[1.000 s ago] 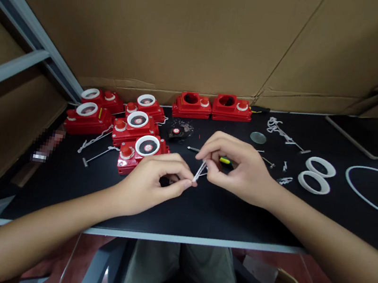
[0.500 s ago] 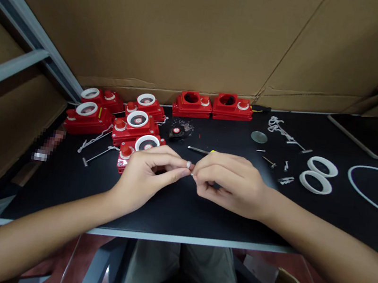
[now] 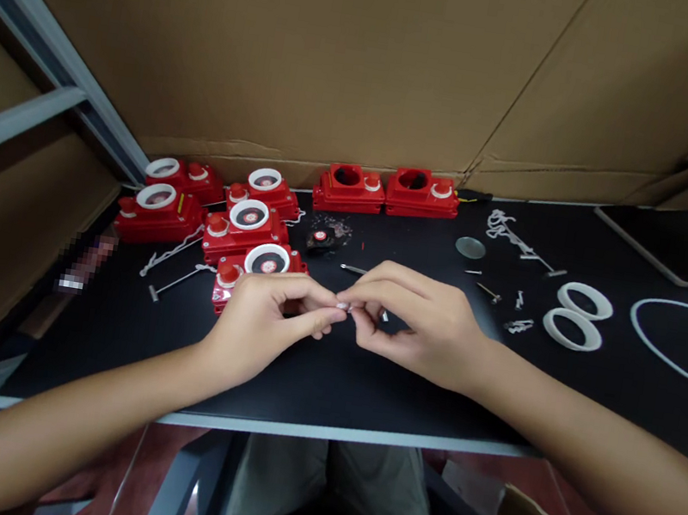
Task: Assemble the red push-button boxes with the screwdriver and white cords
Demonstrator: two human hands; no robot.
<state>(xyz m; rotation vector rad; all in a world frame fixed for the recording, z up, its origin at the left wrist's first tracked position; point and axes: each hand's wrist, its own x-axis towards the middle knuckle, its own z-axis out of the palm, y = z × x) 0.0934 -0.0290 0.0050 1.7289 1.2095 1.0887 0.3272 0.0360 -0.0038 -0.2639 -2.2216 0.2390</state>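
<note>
My left hand (image 3: pixel 268 324) and my right hand (image 3: pixel 418 321) meet over the middle of the black table (image 3: pixel 331 377), fingertips pinched together on a small white part (image 3: pixel 343 303), too small to name. Most of that piece is hidden between the fingers. A red housing with a white ring (image 3: pixel 255 265) lies just behind my left hand. A thin metal screwdriver tip (image 3: pixel 352 269) pokes out from behind my right hand.
Several red housings (image 3: pixel 209 201) cluster at the back left, and two more (image 3: pixel 387 190) stand at the back centre against a cardboard wall. Two white rings (image 3: pixel 576 316), a large thin white ring (image 3: pixel 683 342), loose white pieces (image 3: pixel 511 232) and a clear disc (image 3: pixel 470 247) lie right.
The white strip, first seen slanting between both hands, has been drawn in until only a small white bit shows at the fingertips. Both hands rose slightly and closed together.
</note>
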